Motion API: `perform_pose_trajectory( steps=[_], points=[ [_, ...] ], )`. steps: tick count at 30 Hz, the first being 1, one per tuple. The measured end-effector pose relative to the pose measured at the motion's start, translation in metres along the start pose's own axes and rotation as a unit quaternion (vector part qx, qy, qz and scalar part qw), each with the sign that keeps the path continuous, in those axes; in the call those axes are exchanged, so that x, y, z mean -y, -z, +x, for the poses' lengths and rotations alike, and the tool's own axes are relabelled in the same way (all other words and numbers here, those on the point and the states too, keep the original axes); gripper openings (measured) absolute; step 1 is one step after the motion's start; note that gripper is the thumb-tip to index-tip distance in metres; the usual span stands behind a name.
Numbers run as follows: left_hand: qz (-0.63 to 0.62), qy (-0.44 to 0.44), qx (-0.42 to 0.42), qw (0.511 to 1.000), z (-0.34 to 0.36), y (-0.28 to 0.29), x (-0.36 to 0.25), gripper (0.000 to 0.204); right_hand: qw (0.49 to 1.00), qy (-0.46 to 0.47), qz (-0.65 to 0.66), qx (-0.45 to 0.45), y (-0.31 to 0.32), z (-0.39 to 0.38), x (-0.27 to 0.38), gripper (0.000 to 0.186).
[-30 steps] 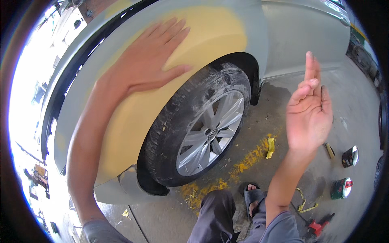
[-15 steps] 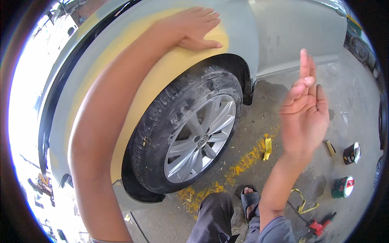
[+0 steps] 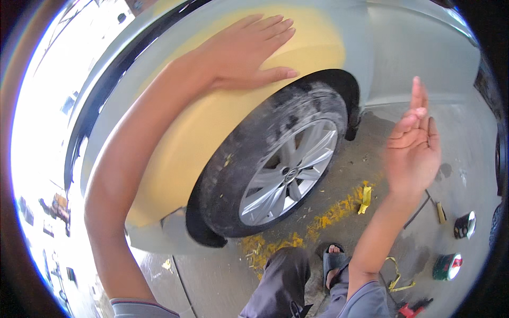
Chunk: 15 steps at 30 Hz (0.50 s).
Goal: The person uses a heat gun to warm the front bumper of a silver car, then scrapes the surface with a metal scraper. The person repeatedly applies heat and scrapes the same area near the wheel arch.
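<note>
A car's grey front fender carries a broad yellow patch above the wheel arch. My left hand lies flat on that patch, fingers spread and thumb stretched toward the arch edge, holding nothing. Below it is the black tyre with its silver wheel. Raised off to the right, in front of the grey door, my right hand touches nothing. Its palm faces up, with some fingers stretched out and others loosely bent; no object shows in it.
On the concrete floor lie a crumpled yellow strip, a yellow band and a red tool. Two cans, a dark one and a green one, stand at the right. My sandalled foot is near the wheel.
My left hand has slid leftward along the yellow patch, away from its door-side edge. The view has shifted, so the car appears farther right. My right hand stays raised.
</note>
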<state>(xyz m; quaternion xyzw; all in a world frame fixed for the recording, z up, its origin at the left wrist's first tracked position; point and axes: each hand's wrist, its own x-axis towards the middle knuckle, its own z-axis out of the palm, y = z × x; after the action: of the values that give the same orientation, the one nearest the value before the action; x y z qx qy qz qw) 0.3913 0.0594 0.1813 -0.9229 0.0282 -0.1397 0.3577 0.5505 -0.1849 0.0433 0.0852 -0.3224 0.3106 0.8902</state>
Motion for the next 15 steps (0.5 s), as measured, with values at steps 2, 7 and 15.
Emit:
perform_pose_trajectory(
  steps=[2,7,15],
  points=[
    [0.000,0.035,0.009,0.999,-0.047,0.018,-0.009,0.074,0.999,-0.010,-0.023,0.022,-0.002,-0.004,-0.009,0.052],
    [-0.025,0.105,0.047,0.993,-0.158,0.064,-0.044,0.073,0.996,-0.048,-0.045,0.058,-0.016,-0.011,-0.018,0.052],
    [0.001,0.293,0.021,0.956,-0.269,0.066,-0.125,0.076,0.994,-0.092,-0.023,0.050,-0.028,-0.023,-0.049,0.050]
  ],
)
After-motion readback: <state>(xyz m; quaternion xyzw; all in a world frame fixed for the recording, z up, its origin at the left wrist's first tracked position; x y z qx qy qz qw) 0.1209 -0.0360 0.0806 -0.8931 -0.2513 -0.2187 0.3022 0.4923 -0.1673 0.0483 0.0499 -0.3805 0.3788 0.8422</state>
